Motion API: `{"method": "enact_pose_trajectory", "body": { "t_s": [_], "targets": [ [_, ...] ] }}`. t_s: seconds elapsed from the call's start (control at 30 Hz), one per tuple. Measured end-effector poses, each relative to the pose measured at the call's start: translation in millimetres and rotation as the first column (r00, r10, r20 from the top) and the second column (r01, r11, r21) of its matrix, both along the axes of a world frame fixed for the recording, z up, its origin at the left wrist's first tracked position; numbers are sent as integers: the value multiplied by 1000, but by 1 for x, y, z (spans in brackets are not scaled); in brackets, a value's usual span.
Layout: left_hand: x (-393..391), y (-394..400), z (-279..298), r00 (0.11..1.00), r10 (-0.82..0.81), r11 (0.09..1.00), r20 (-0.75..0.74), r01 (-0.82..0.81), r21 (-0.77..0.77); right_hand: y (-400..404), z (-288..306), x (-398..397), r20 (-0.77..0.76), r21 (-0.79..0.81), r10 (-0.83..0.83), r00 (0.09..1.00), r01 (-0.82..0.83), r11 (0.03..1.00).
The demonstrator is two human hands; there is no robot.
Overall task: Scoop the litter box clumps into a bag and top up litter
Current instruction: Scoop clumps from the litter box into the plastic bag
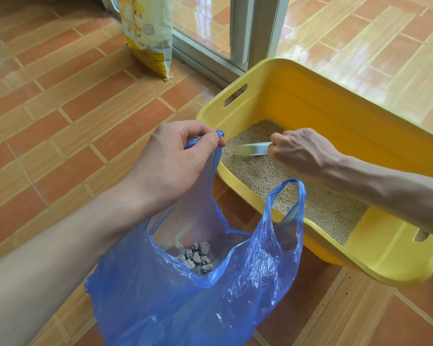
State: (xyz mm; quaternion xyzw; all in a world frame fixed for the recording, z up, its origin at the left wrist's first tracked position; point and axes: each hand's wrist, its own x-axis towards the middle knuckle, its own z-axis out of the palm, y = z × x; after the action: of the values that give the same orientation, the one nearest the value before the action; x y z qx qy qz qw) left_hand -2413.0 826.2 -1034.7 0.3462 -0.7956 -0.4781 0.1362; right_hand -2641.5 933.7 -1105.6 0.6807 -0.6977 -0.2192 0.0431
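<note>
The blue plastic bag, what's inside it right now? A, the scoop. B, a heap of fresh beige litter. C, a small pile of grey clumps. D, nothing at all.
C: a small pile of grey clumps lies at the bottom of the blue plastic bag, whose handle the left hand pinches open, while the right hand holds the scoop over the litter in the yellow litter box.
</note>
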Motion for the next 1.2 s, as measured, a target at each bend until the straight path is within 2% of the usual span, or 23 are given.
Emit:
{"method": "enact_pose_trajectory", "body": {
  "t_s": [0.17, 0.3, 0.4, 0.5, 0.63, 0.77, 0.93, 1.03, 1.2],
  "targets": [
    [0, -1, -1, 1000, 10, 1000, -7, -10, 9, 20, 1, 0, 42, -29, -44, 998, 45, 999],
    [-1, -2, -1, 1000, 7, 1000, -7, -7, 4, 23, 1, -24, 142, -149, -235, 962, 255, 955],
    [-2, -1, -1, 1000, 9, 1000, 1, -9, 5, 18, 4, -43, 181, -182, -331, 926, 363, 914],
    [-3, 1, 0, 1000, 1, 1000, 15, -1, -8, 13, 7, -55, 198, -115, -392, 898, 419, 901],
    [-3, 2, 1, 1000, -1, 1000, 15, 1, -9, 13, 14, -70, 128, -34, -401, 907, 408, 912],
    [-2, 2, 2, 1000, 5, 1000, 16, -4, -9, 19, 18, -85, 155, 82, -467, 870, 460, 884],
    [-2, 2, 2, 1000, 7, 1000, 19, -7, -13, 24, 7, -93, 313, 354, -629, 711, 528, 772],
    [-3, 3, 2, 1000, 8, 1000, 17, -8, -9, 28, -4, -100, 462, 418, -675, 575, 531, 737],
    [-4, 3, 0, 1000, -5, 1000, 20, 6, -13, 33, -16, -107, 606, 475, -695, 386, 525, 706]
  ]
}}
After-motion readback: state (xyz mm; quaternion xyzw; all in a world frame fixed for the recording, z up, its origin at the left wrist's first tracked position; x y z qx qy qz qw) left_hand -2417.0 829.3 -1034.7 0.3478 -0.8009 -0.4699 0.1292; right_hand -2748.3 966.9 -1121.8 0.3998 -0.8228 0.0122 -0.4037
